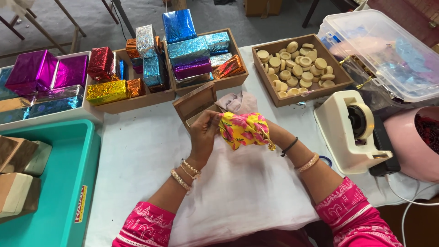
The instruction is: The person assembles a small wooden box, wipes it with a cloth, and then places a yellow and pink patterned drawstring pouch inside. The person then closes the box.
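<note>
both hands meet at a yellow and pink cloth pouch (pixel 242 129) just in front of a small open wooden box (pixel 195 106): the left hand (pixel 202 135) pinches its edge, while the right hand (pixel 267 132) is hidden behind it, grip impossible to tell. the pouch could snag the box's raised lid and tip it, since they nearly touch. open white table (pixel 137 155) lies left, while the tape dispenser (pixel 352 130) crowds the right.

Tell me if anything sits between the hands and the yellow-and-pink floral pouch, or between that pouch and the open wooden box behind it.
Nothing visible does. The left hand pinches the floral pouch directly, and the right hand is wrapped inside its fabric. The open wooden box lies just behind, its opening toward the pouch, with only a pale cloth beside it.
</note>
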